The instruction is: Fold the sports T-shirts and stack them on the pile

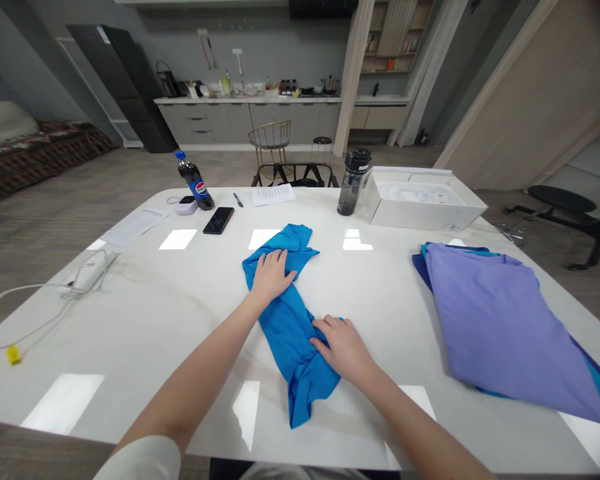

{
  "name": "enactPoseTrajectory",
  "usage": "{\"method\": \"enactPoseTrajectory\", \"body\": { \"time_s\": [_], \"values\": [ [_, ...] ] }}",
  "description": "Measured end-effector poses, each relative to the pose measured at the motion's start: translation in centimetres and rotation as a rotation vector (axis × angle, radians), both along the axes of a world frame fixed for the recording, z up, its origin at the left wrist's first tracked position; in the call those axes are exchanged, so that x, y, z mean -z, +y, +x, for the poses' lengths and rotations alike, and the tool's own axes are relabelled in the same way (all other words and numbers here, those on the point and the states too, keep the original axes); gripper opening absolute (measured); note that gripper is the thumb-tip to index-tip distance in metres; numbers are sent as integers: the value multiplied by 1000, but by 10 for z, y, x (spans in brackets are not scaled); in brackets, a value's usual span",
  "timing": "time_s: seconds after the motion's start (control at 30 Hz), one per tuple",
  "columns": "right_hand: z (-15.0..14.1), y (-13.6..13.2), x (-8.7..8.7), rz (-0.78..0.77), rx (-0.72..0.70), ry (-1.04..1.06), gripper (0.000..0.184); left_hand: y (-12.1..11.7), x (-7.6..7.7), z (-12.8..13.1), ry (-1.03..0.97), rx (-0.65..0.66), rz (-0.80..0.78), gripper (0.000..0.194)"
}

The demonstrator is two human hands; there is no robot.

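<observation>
A bright blue shirt (286, 319) lies crumpled and partly bunched in a long strip on the white table, slanting from the far middle toward the near edge. My left hand (271, 275) rests on its upper part, palm down with the fingers spread. Lower down, at the right edge of the cloth, my right hand (344, 348) has its fingers curled and thumb against gathered fabric. The undersides of those fingertips are hidden. To the right lies a stack of flattened garments, a purple shirt (495, 327) on top and blue ones showing beneath.
On the white table (180, 347) stand a cola bottle (196, 181), a dark drink bottle (354, 183) and a white box (425, 203). A phone (219, 220), a pen (238, 199), papers (273, 194) and a corded white power strip (91, 272) lie there too. Chairs stand beyond.
</observation>
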State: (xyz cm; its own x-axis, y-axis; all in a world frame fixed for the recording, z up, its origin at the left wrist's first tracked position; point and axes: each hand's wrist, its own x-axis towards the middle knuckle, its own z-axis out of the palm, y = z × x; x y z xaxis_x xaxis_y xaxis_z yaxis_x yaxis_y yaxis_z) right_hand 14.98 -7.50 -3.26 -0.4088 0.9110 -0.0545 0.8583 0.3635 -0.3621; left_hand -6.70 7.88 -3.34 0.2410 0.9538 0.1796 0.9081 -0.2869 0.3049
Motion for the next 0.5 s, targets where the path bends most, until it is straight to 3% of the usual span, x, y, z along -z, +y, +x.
{"method": "enactPoseTrajectory", "body": {
  "time_s": [0.1, 0.2, 0.37, 0.43, 0.5],
  "values": [
    [-1, -11, -6, -52, -35, 21, 24, 12, 7, 25, -44, -120, -90, 28],
    [8, -7, -12, -71, 18, 95, 27, 19, 12, 39, -302, -127, -82, 17],
    [29, 51, -6, 3, 267, 190, 33, 37, 3, 51, -1175, -30, -190, 5],
    [29, 85, -1, 40, 349, 226, 30, 50, -4, 42, -1590, -125, -279, 7],
    [21, 117, 2, 68, 377, 268, 34, 64, -11, 21, -1874, -270, -365, 10]
  ]
}}
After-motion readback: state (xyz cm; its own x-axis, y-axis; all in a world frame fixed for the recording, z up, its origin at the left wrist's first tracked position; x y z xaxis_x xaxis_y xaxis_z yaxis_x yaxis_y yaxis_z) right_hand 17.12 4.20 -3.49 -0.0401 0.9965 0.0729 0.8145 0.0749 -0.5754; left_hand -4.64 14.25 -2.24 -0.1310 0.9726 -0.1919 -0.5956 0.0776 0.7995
